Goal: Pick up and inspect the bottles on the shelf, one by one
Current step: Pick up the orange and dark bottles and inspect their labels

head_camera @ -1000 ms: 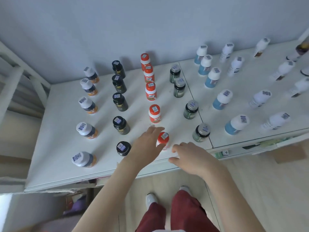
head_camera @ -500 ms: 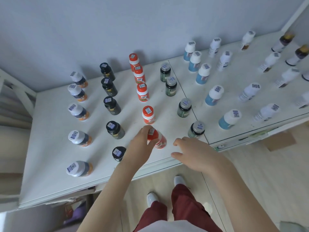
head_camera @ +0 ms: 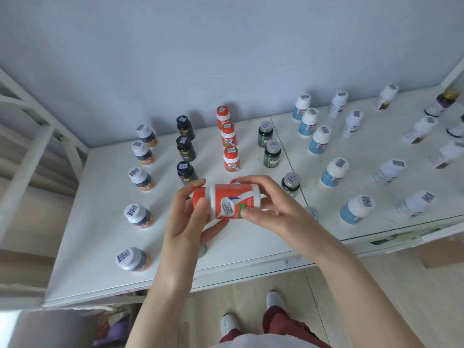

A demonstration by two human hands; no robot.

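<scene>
Broadly, the white shelf (head_camera: 95,222) fills the view, set with upright bottles in columns. Taking the hands as the clock's centre, the orange-capped column (head_camera: 231,159) runs off toward twelve o'clock, the black-capped column (head_camera: 185,149) stands at eleven, and the blue bottles (head_camera: 335,172) sit between one and three.

The left hand (head_camera: 185,222) and right hand (head_camera: 271,209) share one held bottle (head_camera: 226,200), lifted clear above the shelf's near half and lying on its side. The left hand's fingers and thumb curl round the cap end at nine o'clock. The right hand pinches the base end at three o'clock, thumb in front, fingers over the top.

This looks like the inspection step. To do it well, roll the bottle slowly between the fingertips so the whole label (head_camera: 229,207) passes under the eyes. Shift the right thumb, which covers the label's lower corner. Keep the orange cap (head_camera: 198,197) gripped firmly, and stay low over the shelf, so a slip does not topple neighbours.
</scene>
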